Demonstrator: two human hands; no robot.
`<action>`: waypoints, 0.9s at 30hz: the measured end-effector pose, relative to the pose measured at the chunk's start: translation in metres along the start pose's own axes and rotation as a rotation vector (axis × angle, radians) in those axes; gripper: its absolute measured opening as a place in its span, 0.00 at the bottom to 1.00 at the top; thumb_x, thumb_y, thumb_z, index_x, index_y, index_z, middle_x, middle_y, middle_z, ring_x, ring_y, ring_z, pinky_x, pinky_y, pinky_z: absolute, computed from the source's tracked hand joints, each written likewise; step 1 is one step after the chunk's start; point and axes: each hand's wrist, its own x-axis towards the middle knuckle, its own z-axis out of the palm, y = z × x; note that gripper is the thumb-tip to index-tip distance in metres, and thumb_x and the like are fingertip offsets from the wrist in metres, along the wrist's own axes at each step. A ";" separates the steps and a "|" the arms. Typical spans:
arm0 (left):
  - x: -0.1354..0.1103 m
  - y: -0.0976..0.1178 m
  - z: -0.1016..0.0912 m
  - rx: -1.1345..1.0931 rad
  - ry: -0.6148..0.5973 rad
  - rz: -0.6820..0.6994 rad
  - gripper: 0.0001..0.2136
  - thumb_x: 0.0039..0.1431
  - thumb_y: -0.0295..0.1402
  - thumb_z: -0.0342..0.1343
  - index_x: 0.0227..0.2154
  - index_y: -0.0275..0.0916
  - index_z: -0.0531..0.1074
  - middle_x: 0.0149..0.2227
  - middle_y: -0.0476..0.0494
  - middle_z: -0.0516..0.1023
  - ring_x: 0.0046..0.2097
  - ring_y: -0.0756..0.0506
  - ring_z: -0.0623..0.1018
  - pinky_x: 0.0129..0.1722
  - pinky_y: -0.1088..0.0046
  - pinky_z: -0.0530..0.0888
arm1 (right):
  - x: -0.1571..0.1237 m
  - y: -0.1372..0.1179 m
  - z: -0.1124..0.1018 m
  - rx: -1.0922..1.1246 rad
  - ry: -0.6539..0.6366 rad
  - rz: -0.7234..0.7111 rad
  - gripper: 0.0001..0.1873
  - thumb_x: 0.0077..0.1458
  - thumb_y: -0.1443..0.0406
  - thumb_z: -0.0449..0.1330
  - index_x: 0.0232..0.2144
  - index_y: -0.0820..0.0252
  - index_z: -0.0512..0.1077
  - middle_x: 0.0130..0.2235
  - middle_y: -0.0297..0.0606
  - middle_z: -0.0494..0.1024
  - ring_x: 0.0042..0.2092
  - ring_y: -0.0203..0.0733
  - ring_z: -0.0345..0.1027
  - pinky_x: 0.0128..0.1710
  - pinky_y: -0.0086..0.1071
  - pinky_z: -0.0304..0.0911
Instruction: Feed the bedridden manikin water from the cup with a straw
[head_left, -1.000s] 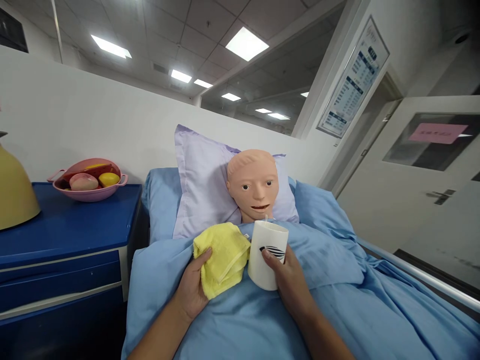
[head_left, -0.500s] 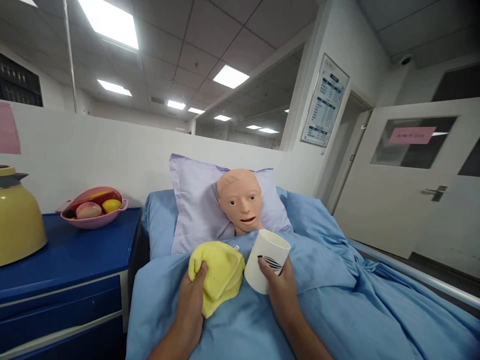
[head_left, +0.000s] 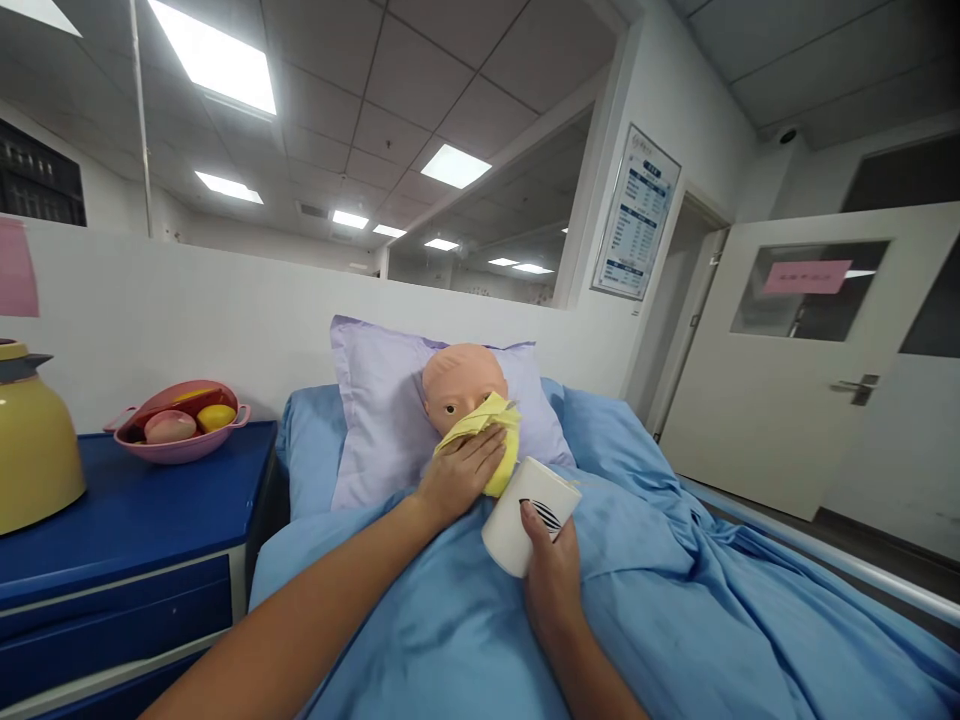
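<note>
A manikin (head_left: 463,372) lies in bed with its head on a lilac pillow (head_left: 379,400) and a blue quilt (head_left: 420,600) over its body. My left hand (head_left: 463,472) presses a folded yellow cloth (head_left: 495,415) over the manikin's mouth and nose, fingers laid along the cloth. The eyes and forehead show above it; the mouth is hidden. In my right hand (head_left: 551,560) is a white mug (head_left: 510,525) with a black striped mark, tilted, just below and right of the cloth. What the mug contains cannot be seen.
On the left, a blue bedside cabinet (head_left: 187,500) holds a yellow thermos jug (head_left: 37,440) and a pink basket (head_left: 176,450) of fruit. A bed rail (head_left: 825,550) runs along the right, with a white door (head_left: 772,410) beyond.
My left hand has carried the yellow cloth up and right from above the quilt onto the manikin's mouth. The mug stays in my right hand, nearly in place.
</note>
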 end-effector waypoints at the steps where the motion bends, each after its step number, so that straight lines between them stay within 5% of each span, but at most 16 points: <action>1: -0.004 0.001 0.003 -0.090 -0.001 -0.057 0.18 0.65 0.26 0.40 0.56 0.35 0.63 0.61 0.38 0.64 0.64 0.44 0.59 0.62 0.57 0.60 | 0.000 -0.001 0.001 0.000 -0.003 0.000 0.30 0.45 0.52 0.66 0.49 0.54 0.67 0.38 0.34 0.76 0.35 0.41 0.71 0.33 0.32 0.68; 8: -0.049 0.014 -0.005 -0.754 0.070 -0.527 0.14 0.59 0.34 0.53 0.48 0.42 0.74 0.51 0.37 0.75 0.59 0.39 0.68 0.65 0.56 0.53 | -0.004 -0.007 0.005 0.014 -0.018 0.026 0.30 0.44 0.53 0.67 0.48 0.55 0.66 0.39 0.35 0.76 0.36 0.43 0.72 0.36 0.35 0.69; 11: -0.045 0.016 -0.019 -0.679 0.124 -0.465 0.16 0.63 0.34 0.46 0.51 0.42 0.70 0.59 0.40 0.67 0.62 0.41 0.63 0.65 0.55 0.52 | -0.003 -0.006 0.003 -0.003 -0.014 0.033 0.30 0.44 0.52 0.67 0.48 0.55 0.66 0.39 0.35 0.76 0.36 0.43 0.72 0.35 0.35 0.70; 17: 0.007 0.017 -0.034 -0.420 0.375 -0.363 0.22 0.64 0.36 0.45 0.59 0.37 0.60 0.66 0.37 0.54 0.67 0.41 0.53 0.65 0.54 0.53 | 0.000 -0.002 -0.002 -0.038 -0.052 0.038 0.30 0.44 0.51 0.66 0.47 0.56 0.66 0.37 0.35 0.76 0.35 0.43 0.72 0.35 0.35 0.69; 22: 0.013 0.013 -0.024 -0.594 0.112 -0.234 0.17 0.64 0.30 0.41 0.52 0.37 0.68 0.62 0.39 0.62 0.66 0.44 0.55 0.66 0.54 0.47 | 0.001 -0.004 -0.002 0.024 -0.026 0.006 0.27 0.47 0.52 0.65 0.48 0.55 0.66 0.37 0.33 0.75 0.33 0.41 0.71 0.33 0.33 0.68; 27: -0.020 0.005 -0.018 -0.896 0.016 -0.422 0.14 0.60 0.31 0.50 0.48 0.40 0.72 0.59 0.41 0.68 0.65 0.44 0.59 0.66 0.55 0.44 | 0.008 -0.008 -0.004 0.083 0.010 -0.019 0.27 0.46 0.54 0.65 0.47 0.55 0.67 0.35 0.33 0.76 0.32 0.40 0.71 0.33 0.33 0.68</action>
